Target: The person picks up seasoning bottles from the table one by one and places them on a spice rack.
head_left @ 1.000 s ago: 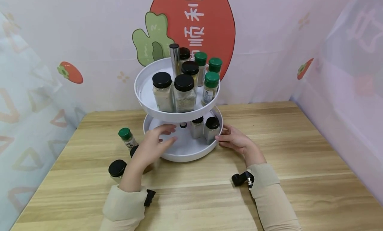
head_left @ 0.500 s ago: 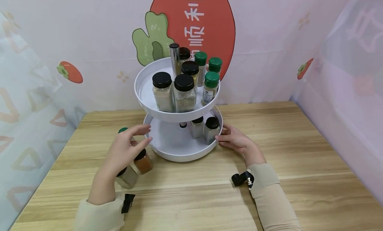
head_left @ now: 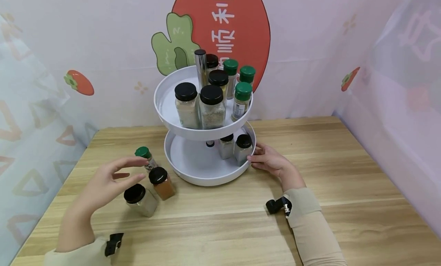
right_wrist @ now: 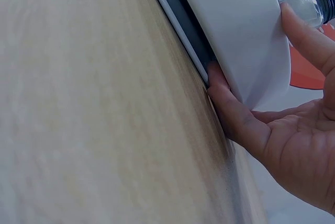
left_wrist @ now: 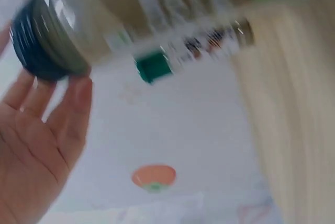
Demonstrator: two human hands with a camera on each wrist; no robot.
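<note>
My left hand [head_left: 103, 183] hovers at the left with its thumb and fingers spread and nothing between them. Just in front of it stands a black-lidded jar of pale powder [head_left: 147, 204]. In the left wrist view the fingertips overlap that jar's lid [left_wrist: 44, 41]. An orange-brown spice jar [head_left: 164, 188] and a green-capped spice bottle [head_left: 142, 152] stand close by. My right hand [head_left: 270, 162] grips the lower tray of a white two-tier turntable [head_left: 206, 180]. In the right wrist view its thumb lies at the rim [right_wrist: 256, 35] and fingers reach underneath.
Several black-lidded jars [head_left: 212, 111], green-capped bottles [head_left: 241, 105] and a tall silver cylinder [head_left: 201, 70] crowd the upper tray. On the lower tray, two small jars [head_left: 244, 151] stand at the right. A printed cloth [head_left: 296, 90] hangs behind the wooden table [head_left: 234, 227].
My left hand has drawn back from the lower tray, moving left and toward me past the loose jars, which come back into view. The right hand keeps its hold on the tray.
</note>
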